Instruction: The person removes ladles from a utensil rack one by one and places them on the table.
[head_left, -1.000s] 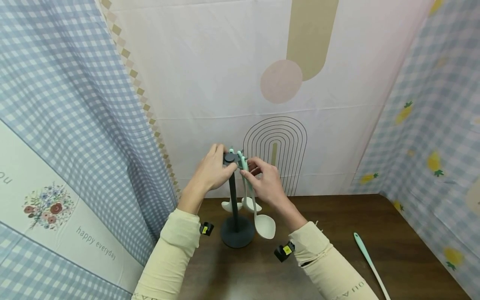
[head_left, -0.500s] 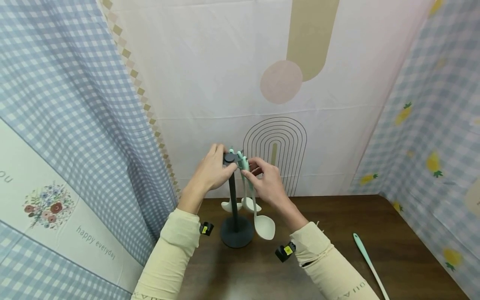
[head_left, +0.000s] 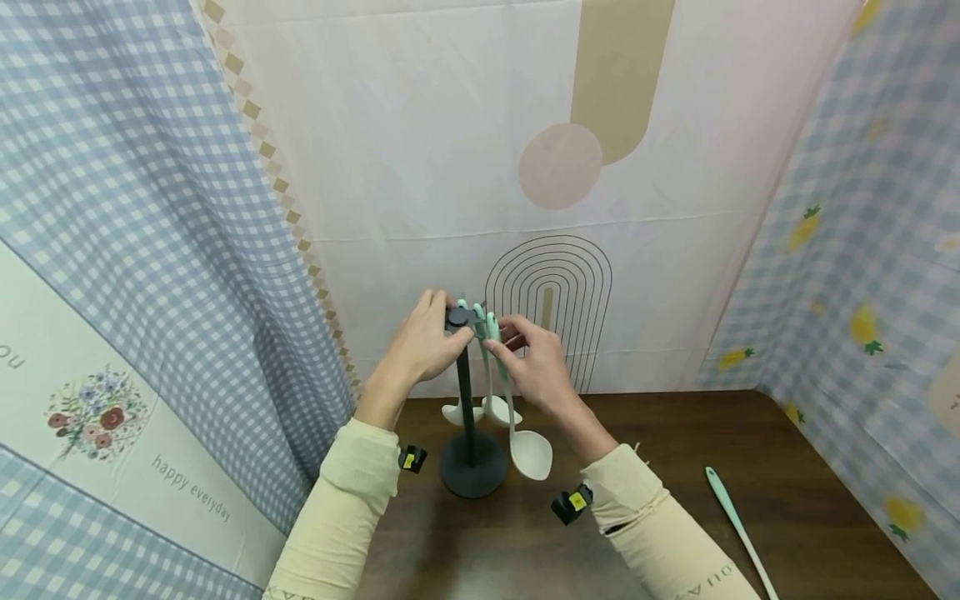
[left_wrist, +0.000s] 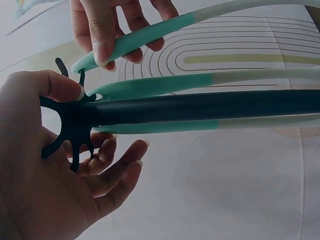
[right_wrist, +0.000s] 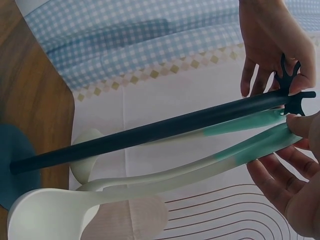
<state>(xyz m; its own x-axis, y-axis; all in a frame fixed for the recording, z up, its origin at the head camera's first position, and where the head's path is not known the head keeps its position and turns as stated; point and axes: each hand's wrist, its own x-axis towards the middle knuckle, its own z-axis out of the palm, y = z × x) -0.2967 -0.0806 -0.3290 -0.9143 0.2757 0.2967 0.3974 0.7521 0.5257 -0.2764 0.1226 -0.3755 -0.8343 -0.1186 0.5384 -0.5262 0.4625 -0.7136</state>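
In the head view a dark utensil stand (head_left: pixel 474 468) rises from a round base to a ring of hooks. My left hand (head_left: pixel 422 342) grips its top, and the left wrist view shows the thumb (left_wrist: pixel 67 89) pressing on the hook ring. With thumb and fingers, my right hand (head_left: pixel 534 360) pinches the green handle of a ladle (head_left: pixel 531 456). That handle's end (left_wrist: pixel 86 63) sits right at one hook, while the pale bowl hangs low beside the pole. Two more green-handled utensils hang behind the pole, their pale heads (head_left: pixel 501 411) near the base.
A green-and-white utensil handle (head_left: pixel 738 527) lies on the brown table (head_left: pixel 645 542) at the right, its far part cut off by the frame. A printed cloth (head_left: pixel 420 150) hangs behind the table, with checked curtains (head_left: pixel 187 208) on both sides.
The top of the ladle's handle has shifted slightly right with my right fingers. My left hand and the stand stay practically where they were.
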